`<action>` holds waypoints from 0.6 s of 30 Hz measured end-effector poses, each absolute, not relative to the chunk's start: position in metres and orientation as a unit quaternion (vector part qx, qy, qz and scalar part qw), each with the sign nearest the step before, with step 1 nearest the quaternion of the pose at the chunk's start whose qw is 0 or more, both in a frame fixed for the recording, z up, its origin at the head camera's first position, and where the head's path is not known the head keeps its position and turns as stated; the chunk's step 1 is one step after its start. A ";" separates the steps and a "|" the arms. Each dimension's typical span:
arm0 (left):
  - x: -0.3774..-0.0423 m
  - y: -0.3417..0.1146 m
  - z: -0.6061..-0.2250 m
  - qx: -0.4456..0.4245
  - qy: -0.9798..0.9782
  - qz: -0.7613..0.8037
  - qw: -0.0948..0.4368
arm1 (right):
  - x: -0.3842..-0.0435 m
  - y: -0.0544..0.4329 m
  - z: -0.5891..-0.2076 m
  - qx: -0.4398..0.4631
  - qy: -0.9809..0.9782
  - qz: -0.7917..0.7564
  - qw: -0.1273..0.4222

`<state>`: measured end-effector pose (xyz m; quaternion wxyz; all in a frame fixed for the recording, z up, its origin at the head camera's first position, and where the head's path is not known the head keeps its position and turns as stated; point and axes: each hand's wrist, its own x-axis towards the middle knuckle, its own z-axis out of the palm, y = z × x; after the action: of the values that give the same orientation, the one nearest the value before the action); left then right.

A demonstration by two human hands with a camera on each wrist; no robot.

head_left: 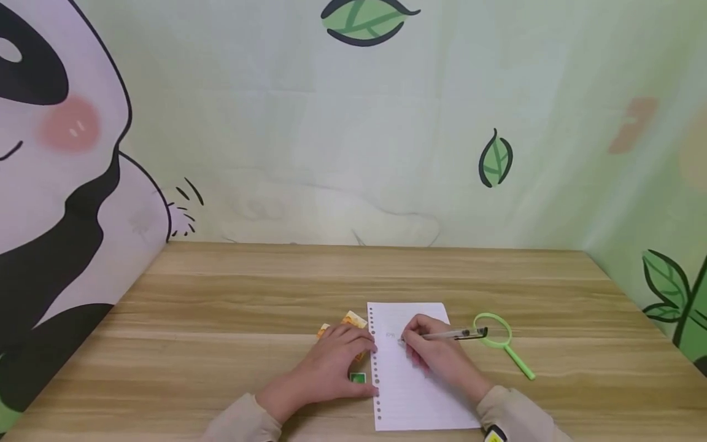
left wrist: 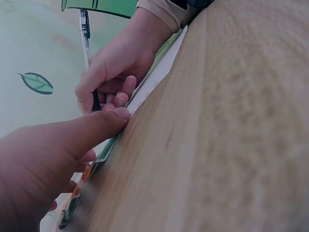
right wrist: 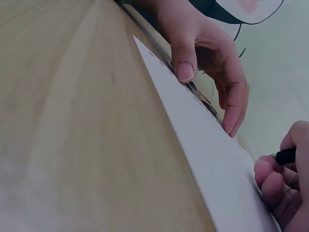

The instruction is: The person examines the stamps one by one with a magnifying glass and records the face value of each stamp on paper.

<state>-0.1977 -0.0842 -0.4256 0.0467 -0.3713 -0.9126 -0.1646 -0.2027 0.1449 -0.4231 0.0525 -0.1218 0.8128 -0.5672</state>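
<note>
A white lined sheet of paper (head_left: 409, 405) with punched holes down its left edge lies on the table. My right hand (head_left: 436, 353) rests on it and grips a clear pen (head_left: 450, 334) with a black clip, its tip near the upper part of the page beside some faint writing (head_left: 390, 335). My left hand (head_left: 334, 365) lies at the sheet's left edge, thumb and fingertips touching the holed margin. Partly hidden under and behind that hand are orange-and-white cards (head_left: 353, 318) and a small green stamp-like piece (head_left: 358, 378).
A green magnifying glass (head_left: 519, 362) lies to the right of the paper. The wooden table (head_left: 248, 276) reaches back to a printed backdrop (head_left: 359, 135) with leaves and a panda. A yellow-faced watch (head_left: 494, 434) shows at the right sleeve.
</note>
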 end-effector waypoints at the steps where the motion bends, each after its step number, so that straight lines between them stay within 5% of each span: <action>1: -0.198 -0.084 -0.425 -0.371 -0.912 -0.166 0.047 | -0.203 0.145 -0.425 -0.120 0.813 -0.568 0.049; 18: -0.198 -0.084 -0.425 -0.373 -0.911 -0.168 0.047 | -0.203 0.142 -0.430 -0.118 0.829 -0.546 0.012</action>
<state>-0.1981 -0.0844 -0.4252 0.0471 -0.3726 -0.9114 -0.1682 -0.2030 0.1421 -0.4296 0.0123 -0.1184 0.8291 -0.5464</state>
